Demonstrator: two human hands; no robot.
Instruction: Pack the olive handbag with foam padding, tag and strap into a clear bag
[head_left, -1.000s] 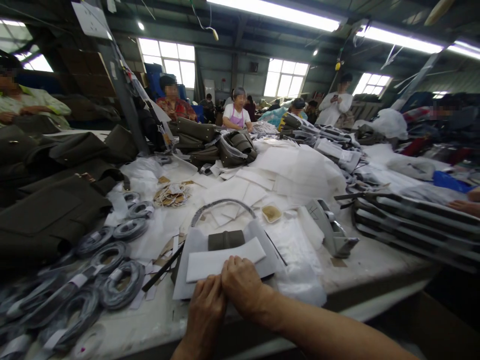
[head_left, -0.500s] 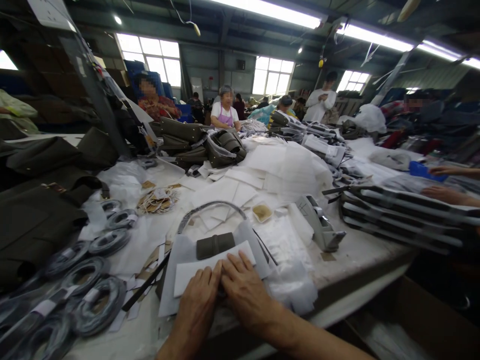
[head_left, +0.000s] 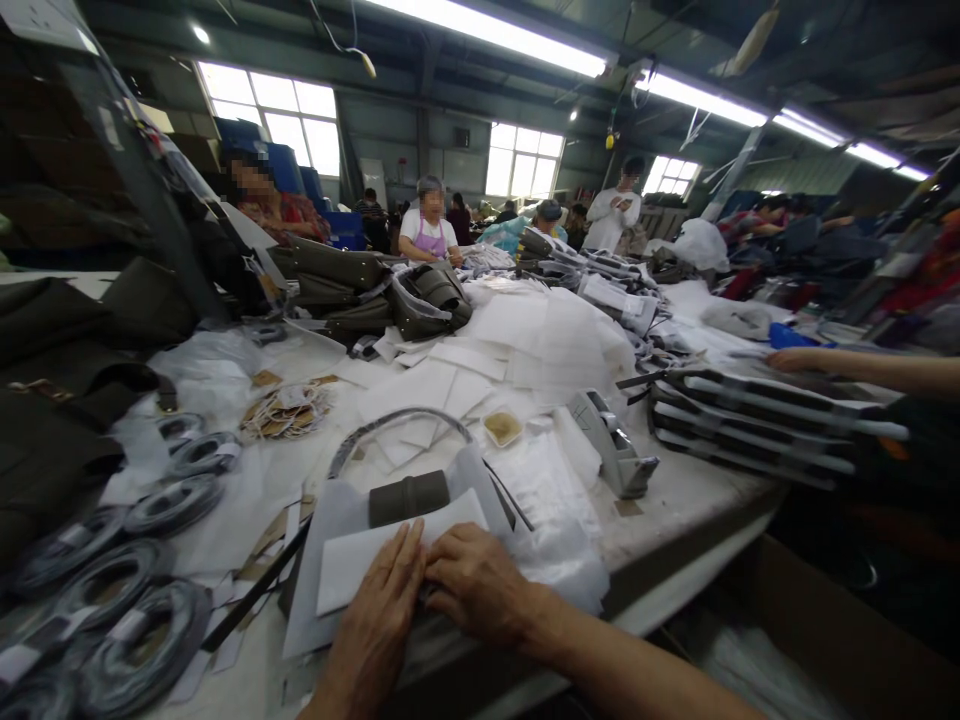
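At the lower centre of the frame, a white sheet (head_left: 351,570) lying over a dark bag (head_left: 409,497) is pressed by the left hand (head_left: 386,590), laid flat with nothing clasped. The right hand (head_left: 474,580) is curled at the sheet's near edge; whether anything is pinched there cannot be told. The sheet could be skewed or creased by uneven pressure.

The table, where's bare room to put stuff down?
Bare table, save one brown scrap, shows between the grey device, stacked dark bundles and front edge. Crowded: wrapped coils at left, white sheets behind, a white pad under the hands.
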